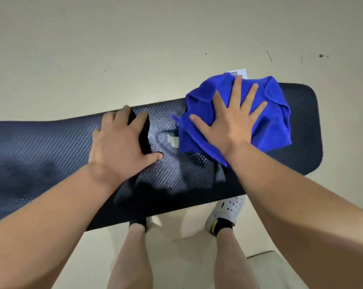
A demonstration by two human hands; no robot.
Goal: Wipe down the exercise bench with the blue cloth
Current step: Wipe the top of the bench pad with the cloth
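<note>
1. Exercise bench (51,147): a long dark pad with a woven, ribbed texture. It runs across the view from the left edge to a rounded end at the right, above a pale floor (134,49).
2. Blue cloth (268,126): bright blue and crumpled. It lies on the right end of the exercise bench, its far side reaching past the far edge of the pad.
3. Right hand (232,119): palm down on the blue cloth, fingers straight and spread wide, pressing it flat against the pad. Nothing is gripped.
4. Left hand (120,142): palm down on bare pad near the middle, just left of the blue cloth and apart from it, with the thumb stretched toward the cloth. The fingers reach the far edge and look slightly bent; whether they hook over that edge is unclear. It holds no object.
5. Pale tag (173,140): a small light patch on the pad between the two hands, beside the near-left edge of the cloth.
6. White sheet (237,72): printed paper on the floor, partly hidden behind the cloth.
7. White shoe (228,209): perforated, worn over a black sock, on the floor at the near edge of the bench.
</note>
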